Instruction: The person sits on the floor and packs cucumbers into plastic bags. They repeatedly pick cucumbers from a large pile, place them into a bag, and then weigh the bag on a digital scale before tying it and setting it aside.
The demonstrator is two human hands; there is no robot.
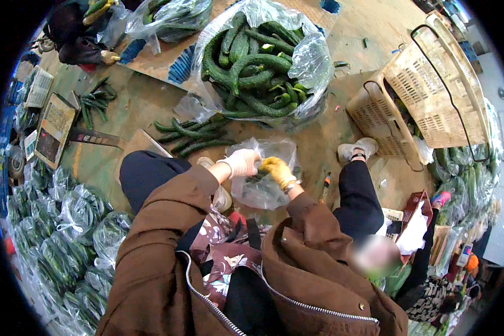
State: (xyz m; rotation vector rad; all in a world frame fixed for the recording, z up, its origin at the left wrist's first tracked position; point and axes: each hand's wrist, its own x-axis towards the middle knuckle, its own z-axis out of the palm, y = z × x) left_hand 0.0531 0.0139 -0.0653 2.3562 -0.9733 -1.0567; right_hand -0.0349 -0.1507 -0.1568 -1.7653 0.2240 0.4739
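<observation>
Between my knees a clear plastic bag (261, 195) rests low, with a little dark green showing through it. My left hand (243, 164), in a pale glove, is closed on the bag's upper part. Close beside it, my right hand (278, 170) in a yellowish glove also grips the bag, fingers curled. Just beyond my left hand several loose cucumbers (193, 134) lie on the floor. Farther ahead stands a large open clear sack (315, 56) heaped with long, dark green cucumbers (257, 64).
Cream plastic crates (445, 84) with dark handles stand at the right. A scale (55, 130) sits at the left, near more loose cucumbers (95, 102). Bagged cucumbers (67, 246) pile up at the lower left. An orange-handled knife (325, 187) lies by my right leg. Other people work at far left and lower right.
</observation>
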